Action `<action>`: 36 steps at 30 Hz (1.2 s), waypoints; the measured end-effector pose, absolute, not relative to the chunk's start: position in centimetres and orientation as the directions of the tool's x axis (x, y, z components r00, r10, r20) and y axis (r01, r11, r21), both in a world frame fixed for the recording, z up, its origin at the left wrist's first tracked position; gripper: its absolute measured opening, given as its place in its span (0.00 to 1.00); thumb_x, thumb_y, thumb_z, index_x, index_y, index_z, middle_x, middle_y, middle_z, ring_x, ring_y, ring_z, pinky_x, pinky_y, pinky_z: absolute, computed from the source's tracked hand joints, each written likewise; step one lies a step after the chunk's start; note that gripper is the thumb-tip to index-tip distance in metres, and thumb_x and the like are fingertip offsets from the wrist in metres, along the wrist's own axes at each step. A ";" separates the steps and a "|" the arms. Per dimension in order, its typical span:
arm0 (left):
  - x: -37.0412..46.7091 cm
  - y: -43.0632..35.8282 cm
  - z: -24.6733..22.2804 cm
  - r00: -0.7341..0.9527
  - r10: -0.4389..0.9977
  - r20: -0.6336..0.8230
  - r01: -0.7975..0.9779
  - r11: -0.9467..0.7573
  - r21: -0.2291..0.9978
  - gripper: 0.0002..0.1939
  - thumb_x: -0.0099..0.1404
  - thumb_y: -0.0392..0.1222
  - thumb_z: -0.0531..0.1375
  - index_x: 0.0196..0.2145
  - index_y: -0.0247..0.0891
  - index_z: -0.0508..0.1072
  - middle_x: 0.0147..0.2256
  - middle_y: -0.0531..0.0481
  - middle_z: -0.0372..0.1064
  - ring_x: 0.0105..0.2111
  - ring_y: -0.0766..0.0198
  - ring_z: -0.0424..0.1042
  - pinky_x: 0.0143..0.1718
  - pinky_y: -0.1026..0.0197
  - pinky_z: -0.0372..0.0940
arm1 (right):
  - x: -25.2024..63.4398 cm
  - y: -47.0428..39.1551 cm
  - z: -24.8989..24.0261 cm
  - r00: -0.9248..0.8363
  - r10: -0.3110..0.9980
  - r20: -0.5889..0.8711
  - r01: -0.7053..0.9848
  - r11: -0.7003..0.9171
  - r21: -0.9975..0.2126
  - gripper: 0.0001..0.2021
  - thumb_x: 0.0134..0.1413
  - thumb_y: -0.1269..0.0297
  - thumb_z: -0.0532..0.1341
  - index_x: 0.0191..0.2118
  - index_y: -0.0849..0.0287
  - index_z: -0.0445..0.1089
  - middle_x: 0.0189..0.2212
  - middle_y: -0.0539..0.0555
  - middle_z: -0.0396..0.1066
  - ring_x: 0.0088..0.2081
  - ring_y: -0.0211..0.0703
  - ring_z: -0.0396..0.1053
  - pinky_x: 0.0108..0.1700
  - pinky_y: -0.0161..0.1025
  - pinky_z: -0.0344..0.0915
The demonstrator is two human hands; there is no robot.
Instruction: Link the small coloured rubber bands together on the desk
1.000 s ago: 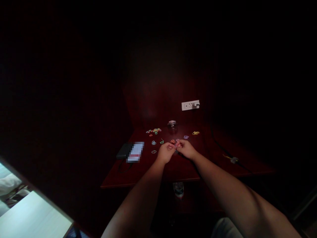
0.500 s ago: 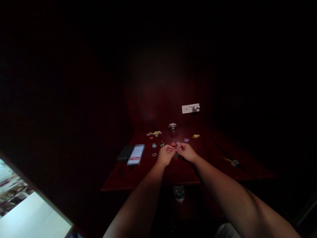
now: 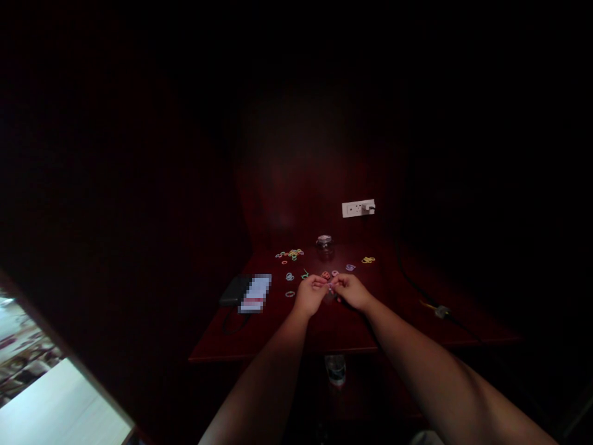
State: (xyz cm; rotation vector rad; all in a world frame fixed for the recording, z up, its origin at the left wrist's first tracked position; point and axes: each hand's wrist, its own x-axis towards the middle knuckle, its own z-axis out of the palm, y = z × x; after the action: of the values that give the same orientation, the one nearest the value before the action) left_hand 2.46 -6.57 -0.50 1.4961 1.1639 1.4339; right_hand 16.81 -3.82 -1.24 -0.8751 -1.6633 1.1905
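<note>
My left hand and my right hand meet over the dark red table, fingers pinched closed. Between their fingertips is a tiny pinkish-purple piece that looks like a small coloured band, mostly covered by the fingers. Just beyond lie orange bands and a pink band. Green bands are close to my left hand, with blue bands and a single pale band further left. Purple bands and yellow bands lie beyond my right hand.
A mixed pile of bands lies at the back left, near a clear lidded jar. A phone rests by a black case on the left. A cable with a connector crosses the right. Below the table edge stands a bottle.
The whole view has shifted slightly, so things appear a little lower. Both hands stay pinched together at the same spot, with small finger movements. The bands on the table have not moved.
</note>
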 end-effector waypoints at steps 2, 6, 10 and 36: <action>2.5 -6.6 -0.4 -0.057 0.946 0.320 0.124 -0.312 0.942 0.07 0.49 0.33 0.64 0.28 0.31 0.70 0.24 0.49 0.69 0.24 0.68 0.69 0.28 0.65 0.63 | 16.8 -3.7 -1.4 -0.346 0.903 0.253 0.047 0.286 -0.957 0.09 0.40 0.61 0.62 0.24 0.62 0.65 0.18 0.47 0.66 0.15 0.29 0.59 0.18 0.29 0.59; 2.5 -6.8 -0.2 -0.067 0.948 0.312 0.150 -0.300 0.942 0.07 0.48 0.32 0.64 0.28 0.31 0.70 0.24 0.49 0.69 0.24 0.68 0.68 0.28 0.65 0.63 | 16.8 -3.5 -1.6 -0.331 0.906 0.264 0.027 0.289 -0.957 0.10 0.39 0.60 0.63 0.24 0.62 0.65 0.17 0.46 0.66 0.15 0.29 0.59 0.18 0.30 0.59; 2.6 -6.8 -0.3 -0.070 0.945 0.319 0.198 -0.300 0.933 0.06 0.49 0.34 0.63 0.27 0.31 0.70 0.24 0.49 0.69 0.24 0.69 0.68 0.28 0.66 0.62 | 16.8 -3.5 -1.6 -0.317 0.911 0.263 0.024 0.285 -0.958 0.11 0.38 0.60 0.64 0.24 0.62 0.64 0.15 0.45 0.64 0.14 0.30 0.59 0.17 0.30 0.58; 2.6 -6.6 -0.6 -0.052 0.944 0.326 0.251 -0.304 0.919 0.05 0.51 0.37 0.62 0.27 0.32 0.71 0.22 0.50 0.68 0.22 0.68 0.68 0.26 0.67 0.61 | 16.8 -4.0 -1.2 -0.329 0.903 0.278 0.013 0.298 -0.954 0.07 0.36 0.66 0.63 0.25 0.61 0.64 0.14 0.44 0.62 0.15 0.31 0.59 0.19 0.31 0.57</action>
State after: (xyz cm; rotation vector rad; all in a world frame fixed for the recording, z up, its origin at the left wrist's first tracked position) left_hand 2.59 -6.57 -0.63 1.5903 1.2908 1.3965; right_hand 16.82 -4.00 -1.18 -0.8541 -1.6194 1.1787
